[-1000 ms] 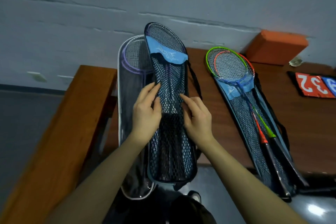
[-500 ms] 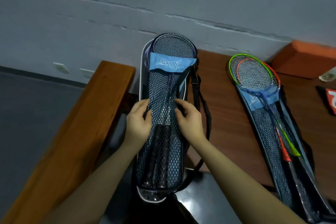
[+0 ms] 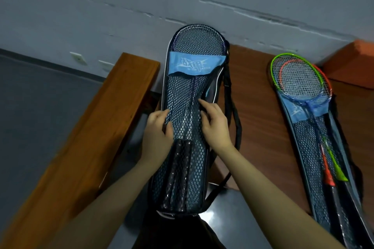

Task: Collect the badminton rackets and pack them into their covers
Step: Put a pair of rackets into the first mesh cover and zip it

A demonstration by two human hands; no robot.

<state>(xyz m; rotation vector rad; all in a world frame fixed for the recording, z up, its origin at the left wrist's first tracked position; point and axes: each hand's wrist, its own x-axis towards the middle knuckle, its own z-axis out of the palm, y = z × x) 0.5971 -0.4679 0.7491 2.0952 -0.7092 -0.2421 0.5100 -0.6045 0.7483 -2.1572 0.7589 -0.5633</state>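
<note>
A black mesh racket cover point(image 3: 188, 170) with a light blue band lies lengthwise at the table's left end, over a white-edged cover underneath. Dark rackets point(image 3: 197, 43) are inside it, their black handles showing through the mesh. My left hand point(image 3: 156, 133) grips the cover's left edge. My right hand point(image 3: 215, 123) pinches the mesh on the right side. A second mesh cover point(image 3: 323, 168) lies to the right with a green racket point(image 3: 295, 75) and an orange racket point(image 3: 325, 81), their heads sticking out of its top.
The brown wooden table point(image 3: 257, 111) stands against a grey wall. A wooden bench point(image 3: 85, 147) runs along the left. An orange block point(image 3: 352, 64) sits at the back right. A black shoulder strap point(image 3: 235, 127) loops beside the near cover.
The mesh cover has come down from a raised tilt to lie flat over the white-edged cover. Both hands slid along it, and the view shifted so the second cover sits further right.
</note>
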